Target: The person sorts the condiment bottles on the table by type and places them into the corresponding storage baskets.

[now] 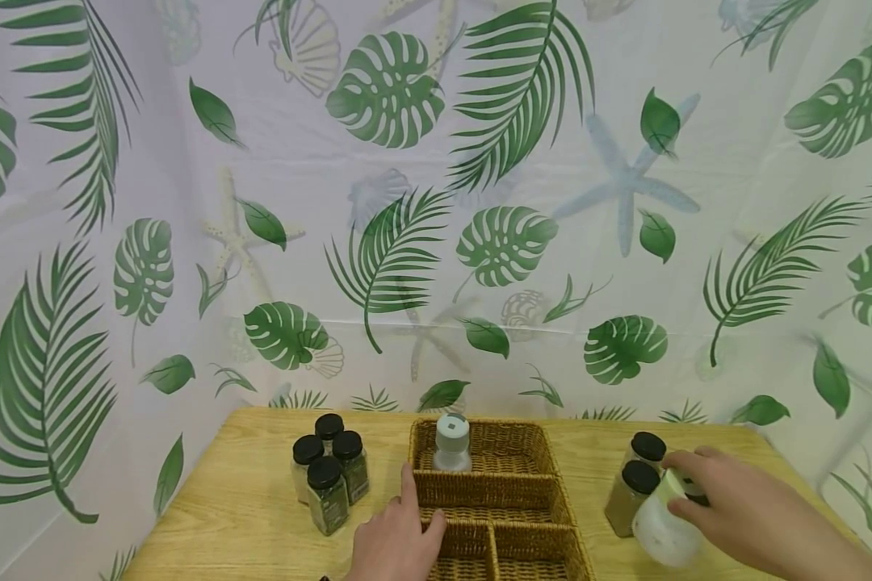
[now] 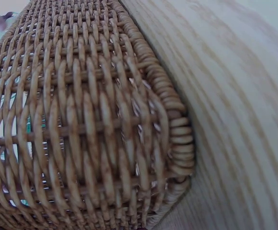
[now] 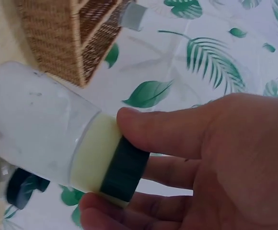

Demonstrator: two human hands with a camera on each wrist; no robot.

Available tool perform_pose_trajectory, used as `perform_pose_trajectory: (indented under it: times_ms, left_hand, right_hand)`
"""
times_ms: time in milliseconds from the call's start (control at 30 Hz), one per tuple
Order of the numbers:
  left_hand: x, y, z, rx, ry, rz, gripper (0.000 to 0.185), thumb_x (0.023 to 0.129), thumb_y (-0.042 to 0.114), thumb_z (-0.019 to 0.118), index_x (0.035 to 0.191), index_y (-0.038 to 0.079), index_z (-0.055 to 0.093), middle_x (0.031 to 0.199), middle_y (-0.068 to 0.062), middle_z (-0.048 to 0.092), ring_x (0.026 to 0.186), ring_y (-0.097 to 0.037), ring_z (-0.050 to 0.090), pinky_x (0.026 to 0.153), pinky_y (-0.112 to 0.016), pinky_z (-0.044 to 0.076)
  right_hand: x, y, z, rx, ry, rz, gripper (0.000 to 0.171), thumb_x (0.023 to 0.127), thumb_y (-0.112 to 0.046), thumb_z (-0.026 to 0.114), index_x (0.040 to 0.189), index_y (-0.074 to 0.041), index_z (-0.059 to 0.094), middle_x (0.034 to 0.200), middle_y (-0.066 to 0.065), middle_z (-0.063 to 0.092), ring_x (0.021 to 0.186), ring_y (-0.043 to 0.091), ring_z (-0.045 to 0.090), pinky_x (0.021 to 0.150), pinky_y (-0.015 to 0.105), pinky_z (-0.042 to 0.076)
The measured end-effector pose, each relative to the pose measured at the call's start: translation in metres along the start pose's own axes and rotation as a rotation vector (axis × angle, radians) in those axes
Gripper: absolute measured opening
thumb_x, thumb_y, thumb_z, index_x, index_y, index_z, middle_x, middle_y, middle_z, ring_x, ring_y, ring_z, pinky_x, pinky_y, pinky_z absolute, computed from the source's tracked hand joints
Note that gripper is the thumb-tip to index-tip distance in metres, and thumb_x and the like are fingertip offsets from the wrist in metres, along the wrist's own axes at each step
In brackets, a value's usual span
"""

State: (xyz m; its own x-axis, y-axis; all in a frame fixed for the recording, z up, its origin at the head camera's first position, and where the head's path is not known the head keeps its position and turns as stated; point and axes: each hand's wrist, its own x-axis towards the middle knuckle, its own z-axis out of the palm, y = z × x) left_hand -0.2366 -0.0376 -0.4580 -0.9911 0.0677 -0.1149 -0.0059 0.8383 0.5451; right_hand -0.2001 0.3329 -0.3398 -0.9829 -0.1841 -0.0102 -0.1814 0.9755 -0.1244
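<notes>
My right hand (image 1: 734, 508) pinches the pale green and dark cap of a clear seasoning jar (image 1: 664, 528) with whitish contents. The jar hangs tilted over the right side of the table, beside two black-capped spice jars (image 1: 634, 488). In the right wrist view, thumb and fingers (image 3: 153, 127) close on the cap of the jar (image 3: 38, 115). My left hand (image 1: 398, 537) rests at the left rim of a wicker basket (image 1: 570, 504), index finger straight, thumb over the inside. A white-capped bottle (image 1: 452, 444) stands in the basket's back compartment.
Several black-capped jars of herbs (image 1: 329, 488) stand grouped on the left of the wooden table (image 1: 225, 492). The basket has a back, a middle and two front compartments. A leaf-patterned cloth (image 1: 421, 242) hangs behind the table.
</notes>
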Motion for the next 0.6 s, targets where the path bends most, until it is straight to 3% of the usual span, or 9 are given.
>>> perform_pose_trajectory:
  times_ms: [167, 367, 600]
  left_hand:
    - [0.0, -0.001, 0.001, 0.005, -0.001, -0.006, 0.084, 0.097, 0.051, 0.057, 0.16, 0.006, 0.024, 0.09, -0.011, 0.067, 0.055, -0.028, 0.052, 0.055, -0.05, 0.04]
    - [0.0, -0.001, 0.001, 0.0, 0.005, -0.002, 0.084, 0.097, 0.05, 0.057, 0.16, 0.005, 0.025, 0.086, -0.01, 0.066, 0.054, -0.027, 0.051, 0.053, -0.048, 0.039]
    - [0.0, -0.001, 0.001, -0.005, 0.0, -0.003, 0.084, 0.097, 0.051, 0.057, 0.16, 0.005, 0.025, 0.084, -0.01, 0.065, 0.053, -0.027, 0.051, 0.052, -0.048, 0.039]
  right_hand:
    - [0.009, -0.02, -0.014, 0.009, 0.034, -0.067, 0.045, 0.088, -0.033, 0.077, 0.123, -0.007, 0.067, 0.112, 0.011, 0.067, 0.097, 0.03, 0.067, 0.073, 0.047, 0.055]
    - [0.023, -0.041, -0.024, 0.015, 0.076, -0.134, 0.043, 0.089, -0.028, 0.076, 0.124, -0.006, 0.067, 0.107, 0.005, 0.066, 0.088, 0.019, 0.064, 0.071, 0.04, 0.053]
    - [0.039, -0.064, -0.033, 0.035, 0.066, -0.149, 0.043, 0.09, -0.027, 0.075, 0.127, -0.007, 0.066, 0.108, 0.007, 0.066, 0.084, 0.014, 0.061, 0.067, 0.036, 0.049]
